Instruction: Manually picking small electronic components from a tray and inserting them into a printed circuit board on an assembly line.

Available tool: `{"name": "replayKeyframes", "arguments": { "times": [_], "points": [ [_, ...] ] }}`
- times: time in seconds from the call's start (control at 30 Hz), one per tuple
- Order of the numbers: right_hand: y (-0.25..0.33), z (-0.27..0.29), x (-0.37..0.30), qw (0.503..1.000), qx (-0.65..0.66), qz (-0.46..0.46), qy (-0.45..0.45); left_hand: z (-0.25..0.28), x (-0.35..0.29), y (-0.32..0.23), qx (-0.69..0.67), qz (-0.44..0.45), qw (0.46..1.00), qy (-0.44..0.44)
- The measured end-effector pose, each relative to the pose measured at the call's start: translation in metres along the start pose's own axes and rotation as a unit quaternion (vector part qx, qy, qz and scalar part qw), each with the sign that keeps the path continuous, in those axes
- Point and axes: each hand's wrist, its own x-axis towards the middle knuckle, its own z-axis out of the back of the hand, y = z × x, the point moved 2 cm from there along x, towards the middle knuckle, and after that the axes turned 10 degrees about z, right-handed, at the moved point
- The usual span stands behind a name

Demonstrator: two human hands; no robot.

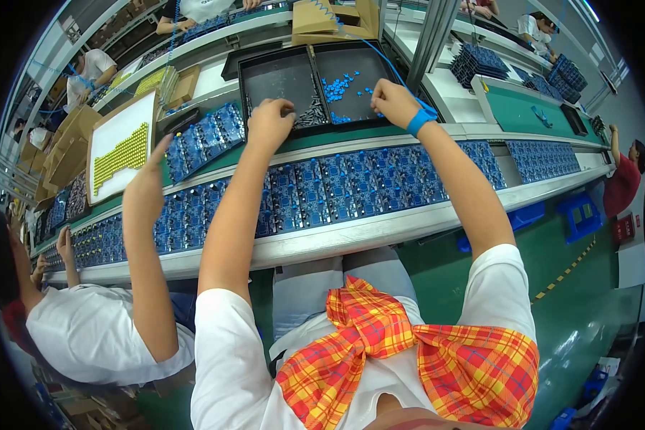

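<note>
My left hand is over the left black tray, its fingers curled together at the edge of a pile of small dark grey parts. What those fingers hold, if anything, is too small to make out. Above the right side of the neighbouring black tray, my right hand is closed, its fingertips beside scattered small blue parts. Its grip hides whatever may be in it. A blue wristband circles my right wrist. Below both forearms runs a row of blue circuit boards on the conveyor.
To my left a co-worker's hand reaches over the line, near a loose blue circuit board panel. Farther left lies a white tray of yellow parts. A coiled blue cord hangs beside a metal post. Cardboard boxes stand behind.
</note>
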Motion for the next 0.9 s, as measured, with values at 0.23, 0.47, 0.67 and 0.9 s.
{"name": "replayKeyframes", "arguments": {
  "times": [0.23,0.47,0.67,0.9],
  "points": [
    [0.001,0.041,-0.037,0.996,-0.085,0.012,-0.003,-0.019,0.022,-0.001,0.017,0.045,0.983,0.179],
    [0.015,0.052,-0.061,0.999,-0.047,-0.024,-0.001,-0.024,0.013,0.001,0.043,0.030,0.991,0.125],
    [0.008,0.053,-0.097,0.998,0.024,-0.052,-0.023,-0.023,0.004,-0.001,0.015,-0.058,0.997,0.042],
    [-0.010,0.052,-0.106,0.998,-0.030,-0.058,-0.026,-0.022,0.004,0.000,0.006,-0.067,0.997,0.039]
  ]
}}
